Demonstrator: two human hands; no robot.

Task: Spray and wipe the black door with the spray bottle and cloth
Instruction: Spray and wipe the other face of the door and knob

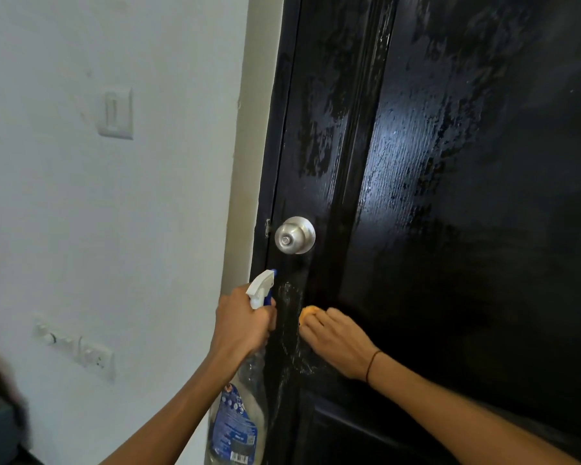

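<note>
The black door (450,229) fills the right half of the view, glossy with wet streaks high up. White foamy spray marks (291,323) sit on its left stile below the silver knob (295,235). My left hand (242,325) grips the neck of a clear spray bottle (240,417) with a white and blue trigger head, nozzle close to the door. My right hand (337,342) presses a yellow cloth (307,313) flat against the door just right of the foam; only a corner of the cloth shows beyond my fingers.
A white wall (114,229) lies to the left with a light switch (116,114) high up and a row of sockets (78,347) lower down. A pale door frame (245,162) separates wall and door. A blurred dark shape is at the lower left corner.
</note>
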